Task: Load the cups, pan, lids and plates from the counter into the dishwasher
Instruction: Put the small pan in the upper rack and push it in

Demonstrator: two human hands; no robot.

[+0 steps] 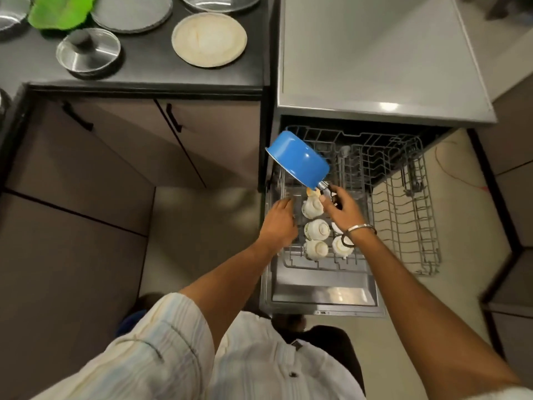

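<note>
Right hand (341,207) in a closed grip on the handle of the blue pan (298,160), tilted over the rack (403,215), above the cups (316,229). Left hand (278,219) on the rack's left edge, fingers relaxed. On the counter (144,70): lid (88,51), plates (209,39).

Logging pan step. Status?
Right hand grips blue pan by handle, above upper rack. Left hand open, on rack edge. Cups below; plates, lids on counter.
</note>
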